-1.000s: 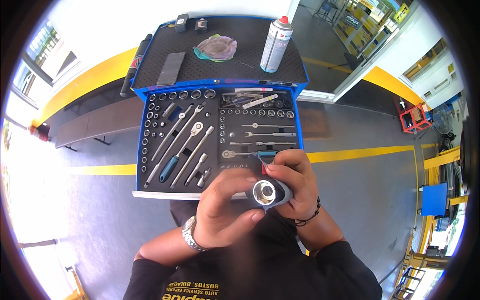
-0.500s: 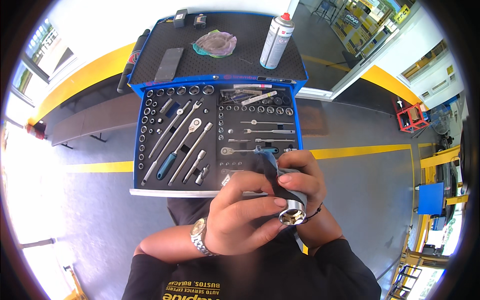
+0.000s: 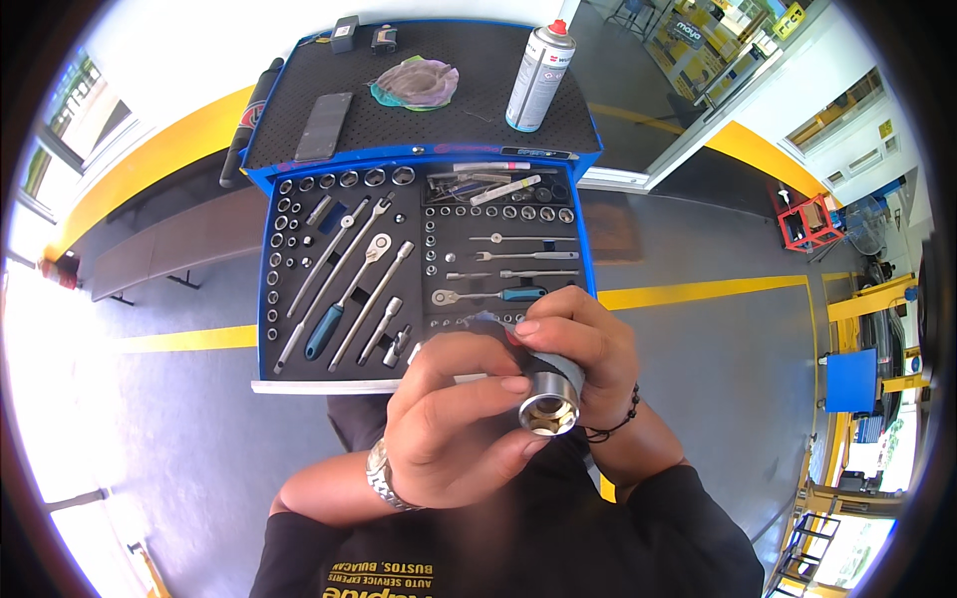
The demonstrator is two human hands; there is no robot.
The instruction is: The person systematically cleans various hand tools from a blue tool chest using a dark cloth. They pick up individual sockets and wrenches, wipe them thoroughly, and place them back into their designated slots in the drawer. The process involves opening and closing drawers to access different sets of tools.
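A shiny chrome socket (image 3: 535, 390) is held up in front of me, its open end tilted toward me. My left hand (image 3: 449, 414) pinches the socket's rim between thumb and fingertips. Around the socket's far part is wrapped a dark grey-blue cloth (image 3: 560, 368), which my right hand (image 3: 590, 349) grips from the right. Part of the cloth is hidden behind my fingers. Beyond my hands, an open tool drawer (image 3: 329, 387) holds rows of sockets, extension bars and a large ratchet (image 3: 349, 289) with a teal handle. A smaller ratchet (image 3: 478, 296) lies just past my hands.
On the blue cabinet's black top (image 3: 399, 135) are a spray can (image 3: 540, 80) with a red nozzle, a crumpled coloured cloth (image 3: 417, 84), a phone (image 3: 324, 127) and two small dark items. A long bench (image 3: 169, 244) stands left; a red rack (image 3: 809, 224) is at right.
Both hands and the socket have shifted slightly left and up in view. The cloth sits closer around the socket, and its loose light-blue end shows less.
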